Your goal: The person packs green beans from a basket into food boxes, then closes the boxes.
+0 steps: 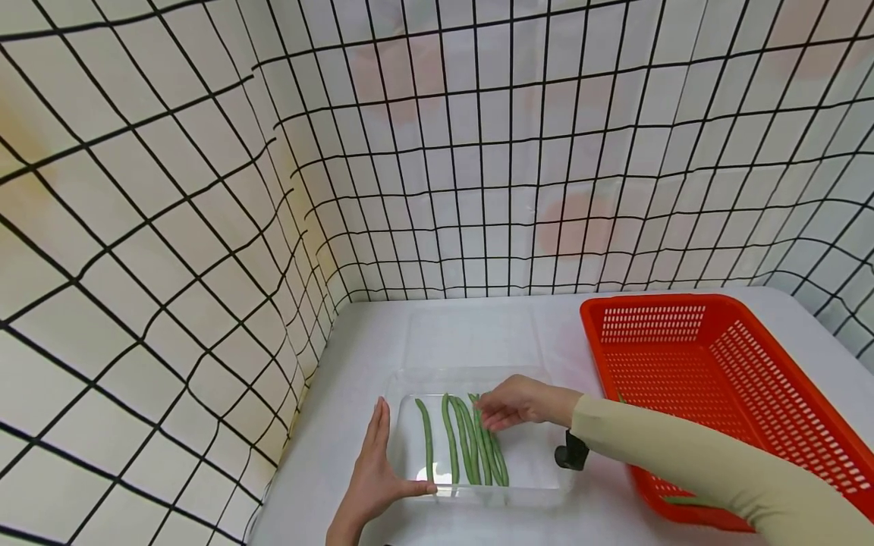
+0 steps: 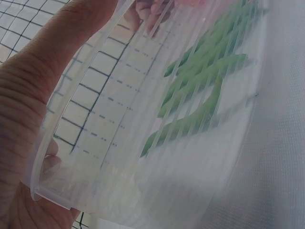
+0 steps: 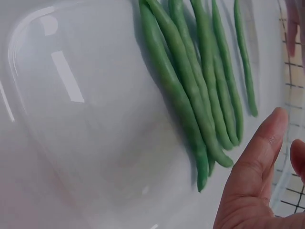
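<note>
A clear plastic container point(image 1: 536, 497) stands on the white tabletop with several green beans point(image 1: 454, 444) laid side by side in it. One bean point(image 1: 426, 436) lies a little apart on the left. My left hand point(image 1: 374, 474) rests at the container's front left corner, thumb along the front and fingers along the left side. The left wrist view shows this hand point(image 2: 52, 52) against the clear wall. My right hand point(image 1: 517, 403) is over the right-hand beans. In the right wrist view its fingers point(image 3: 255, 162) are extended near the bean ends, with nothing visibly held.
To the right is a red perforated basket point(image 1: 683, 364), partly behind my right sleeve point(image 1: 683, 447), with a green bean point(image 1: 686, 500) showing near its front. A faint transparent sheet or lid point(image 1: 474, 334) lies behind the container. Black netting point(image 1: 478, 182) surrounds the table at the back and sides.
</note>
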### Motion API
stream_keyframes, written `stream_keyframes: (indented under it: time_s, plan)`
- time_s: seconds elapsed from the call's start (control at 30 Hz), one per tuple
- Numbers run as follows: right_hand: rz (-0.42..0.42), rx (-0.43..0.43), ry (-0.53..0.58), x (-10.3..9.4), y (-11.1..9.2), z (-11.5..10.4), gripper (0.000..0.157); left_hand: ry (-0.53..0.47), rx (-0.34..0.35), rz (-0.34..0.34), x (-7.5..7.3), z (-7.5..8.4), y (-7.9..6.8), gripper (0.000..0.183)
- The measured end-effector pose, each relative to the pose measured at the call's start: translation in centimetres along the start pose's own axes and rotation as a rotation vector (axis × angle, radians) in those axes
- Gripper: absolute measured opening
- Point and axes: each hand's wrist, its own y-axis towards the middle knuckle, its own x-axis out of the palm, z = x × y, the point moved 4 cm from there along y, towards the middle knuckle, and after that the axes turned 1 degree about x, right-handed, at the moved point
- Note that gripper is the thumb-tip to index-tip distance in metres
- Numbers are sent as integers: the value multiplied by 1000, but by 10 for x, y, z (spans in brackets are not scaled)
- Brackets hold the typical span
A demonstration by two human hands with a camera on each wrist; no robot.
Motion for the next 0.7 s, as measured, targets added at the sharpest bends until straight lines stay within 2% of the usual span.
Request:
stream_keyframes:
  time_s: [0.3, 0.5, 0.7]
  plan:
    - [8, -66, 52, -36, -23, -26, 32, -10, 19, 1, 0, 0, 0, 146]
    - [23, -118, 74, -72, -42, -40, 42, -34, 46, 1, -1, 1, 0, 145]
    - [69, -160, 111, -110, -59, -40, 49, -24, 41, -1, 0, 0, -1, 145]
